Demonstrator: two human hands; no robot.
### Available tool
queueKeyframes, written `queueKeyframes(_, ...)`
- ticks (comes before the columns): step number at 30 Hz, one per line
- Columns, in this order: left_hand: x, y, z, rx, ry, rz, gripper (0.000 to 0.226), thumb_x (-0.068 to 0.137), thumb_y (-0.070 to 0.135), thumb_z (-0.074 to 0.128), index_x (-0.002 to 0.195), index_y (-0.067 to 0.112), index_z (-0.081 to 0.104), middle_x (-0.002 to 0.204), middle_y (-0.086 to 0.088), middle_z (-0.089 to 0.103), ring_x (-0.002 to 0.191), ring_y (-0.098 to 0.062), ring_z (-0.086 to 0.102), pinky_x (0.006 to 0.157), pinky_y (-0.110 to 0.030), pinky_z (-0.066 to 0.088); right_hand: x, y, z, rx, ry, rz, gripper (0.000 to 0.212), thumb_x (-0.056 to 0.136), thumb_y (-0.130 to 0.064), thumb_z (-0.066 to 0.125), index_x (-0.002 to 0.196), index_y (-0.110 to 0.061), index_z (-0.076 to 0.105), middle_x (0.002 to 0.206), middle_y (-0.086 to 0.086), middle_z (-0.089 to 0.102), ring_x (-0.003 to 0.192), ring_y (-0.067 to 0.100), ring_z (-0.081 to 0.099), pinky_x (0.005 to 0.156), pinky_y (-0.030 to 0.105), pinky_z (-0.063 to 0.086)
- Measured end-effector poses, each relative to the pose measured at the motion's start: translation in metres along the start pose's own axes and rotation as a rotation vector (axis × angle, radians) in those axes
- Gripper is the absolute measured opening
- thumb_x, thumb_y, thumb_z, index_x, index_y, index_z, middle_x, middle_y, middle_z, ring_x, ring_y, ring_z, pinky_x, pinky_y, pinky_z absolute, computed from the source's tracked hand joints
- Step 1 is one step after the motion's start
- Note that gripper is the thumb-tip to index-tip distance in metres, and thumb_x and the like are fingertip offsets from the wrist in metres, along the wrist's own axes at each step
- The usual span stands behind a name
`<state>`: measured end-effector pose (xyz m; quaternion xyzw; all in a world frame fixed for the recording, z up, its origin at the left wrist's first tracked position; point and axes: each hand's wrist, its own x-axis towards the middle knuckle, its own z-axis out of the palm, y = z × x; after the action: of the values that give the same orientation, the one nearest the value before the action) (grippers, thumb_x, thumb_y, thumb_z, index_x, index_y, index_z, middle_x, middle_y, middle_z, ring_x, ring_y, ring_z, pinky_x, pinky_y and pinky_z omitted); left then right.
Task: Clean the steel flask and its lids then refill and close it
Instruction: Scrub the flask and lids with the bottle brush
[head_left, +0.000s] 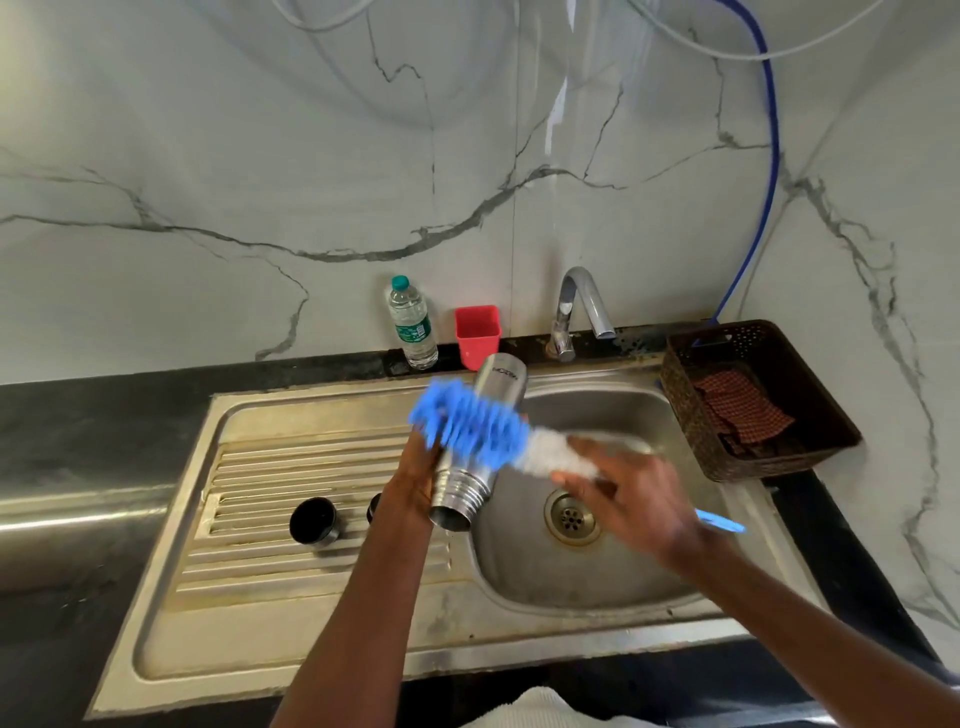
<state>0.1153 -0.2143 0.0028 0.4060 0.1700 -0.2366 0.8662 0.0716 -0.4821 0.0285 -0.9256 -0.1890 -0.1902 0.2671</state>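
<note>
Two bare arms reach in from the near edge, over the steel sink (311, 670). On the left side, the left hand (415, 480) holds the steel flask (480, 441) out above the spot where the ribbed drain part meets the bowl. It is tipped, with its open mouth pointing near and down and its bottom pointing far, toward the tap (579, 306). Left-hand fingers curl round the far-left side of the flask's middle, but the brush hides most of them.

On the right, the right hand (628, 499) holds the bottle brush (478, 428). Its fingers look loosely spread along the white foamy part of the brush, which is blurry, so how tight the hold is cannot be told. Blue bristles lie across the flask's middle, touching it, just beside the left fingers. The blue handle end (722, 521) pokes out past the right wrist.

To scrub well, I think the left hand should hold firm and turn the flask bit by bit, so the bristles reach every side. Keep it over the bowl so drips fall in.

Two dark lids wait on the drain ribs: one black lid (314, 519) on the left, and a second lid (375, 507) peeking out behind the left wrist.
</note>
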Motion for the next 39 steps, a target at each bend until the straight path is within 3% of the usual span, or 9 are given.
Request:
queueKeyframes(3,-0.007,-0.004,-0.009,-0.051,-0.05,0.07,0.079,0.042,0.058,0.101,0.106,0.016,0.083,0.102,-0.012,0.075,0.086,-0.028,0.072,0.078,-0.037,0.061,-0.009,0.002,0.005,0.074,-0.046,-0.088,0.056,0.099,-0.07,0.044,0.129,-0.028,0.066,0.069,-0.001,0.074,0.056,0.016,0.069,0.053,0.03,0.058)
queueKeyframes(8,0.007,0.015,0.023,-0.013,-0.081,-0.131,0.071,0.096,0.044,0.067,0.143,-0.008,0.054,0.124,-0.033,0.061,0.092,-0.043,0.069,0.086,-0.048,0.06,0.027,0.01,0.012,0.096,-0.077,0.513,0.047,0.095,-0.069,0.052,0.112,-0.029,0.069,0.065,-0.009,0.067,0.061,0.009,0.065,0.058,0.032,0.054)
queueKeyframes(11,-0.01,0.014,0.024,0.029,-0.01,-0.117,0.055,0.099,0.037,0.057,0.12,-0.012,0.068,0.105,-0.031,0.072,0.076,-0.036,0.073,0.07,-0.04,0.065,0.013,0.008,0.006,0.087,-0.024,0.28,0.053,0.095,-0.071,0.049,0.122,-0.031,0.069,0.062,-0.009,0.065,0.053,0.005,0.059,0.054,0.033,0.055)
queueKeyframes(14,-0.022,-0.007,-0.003,0.108,0.186,-0.012,0.049,0.084,0.044,0.078,0.099,-0.002,0.079,0.07,-0.005,0.071,0.047,-0.012,0.067,0.045,-0.021,0.054,-0.011,0.01,0.005,0.176,-0.074,-0.074,0.053,0.098,-0.067,0.053,0.133,-0.028,0.06,0.064,-0.005,0.07,0.05,0.005,0.061,0.05,0.032,0.056)
queueKeyframes(16,-0.021,-0.009,-0.012,0.132,0.232,0.022,0.052,0.098,0.046,0.065,0.128,0.003,0.069,0.08,0.0,0.077,0.06,-0.006,0.073,0.056,-0.022,0.059,-0.004,0.011,0.005,0.138,-0.08,-0.049,0.052,0.098,-0.066,0.053,0.132,-0.028,0.062,0.066,-0.004,0.072,0.054,0.011,0.067,0.054,0.034,0.057)
queueKeyframes(21,0.01,0.022,0.026,-0.084,-0.041,-0.149,0.059,0.097,0.036,0.055,0.134,-0.01,0.062,0.122,-0.028,0.067,0.103,-0.035,0.073,0.095,-0.047,0.059,0.03,0.0,0.005,0.078,-0.031,0.492,0.042,0.096,-0.065,0.054,0.112,-0.03,0.07,0.064,-0.01,0.066,0.058,0.002,0.061,0.051,0.022,0.045)
queueKeyframes(28,0.013,-0.014,-0.027,0.019,0.276,-0.059,0.053,0.098,0.053,0.067,0.14,0.021,0.064,0.127,-0.008,0.074,0.116,-0.029,0.073,0.1,-0.052,0.058,-0.013,0.005,0.011,0.097,-0.019,0.062,0.055,0.096,-0.068,0.056,0.131,-0.027,0.065,0.06,-0.004,0.067,0.05,0.012,0.062,0.05,0.028,0.053)
queueKeyframes(33,0.008,0.017,0.026,-0.002,-0.069,-0.111,0.06,0.1,0.03,0.047,0.144,-0.01,0.053,0.129,-0.028,0.062,0.106,-0.037,0.07,0.098,-0.043,0.057,0.011,0.006,0.01,0.085,0.009,0.532,0.045,0.094,-0.068,0.055,0.112,-0.029,0.069,0.064,-0.008,0.067,0.061,0.013,0.065,0.058,0.032,0.051)
queueKeyframes(39,0.012,0.021,0.041,-0.074,-0.16,-0.108,0.078,0.098,0.064,0.058,0.136,-0.004,0.055,0.105,-0.029,0.062,0.08,-0.036,0.071,0.072,-0.042,0.064,-0.019,-0.001,0.008,0.094,0.019,0.564,0.04,0.097,-0.059,0.057,0.126,-0.033,0.066,0.069,-0.014,0.069,0.061,0.0,0.065,0.055,0.023,0.05)
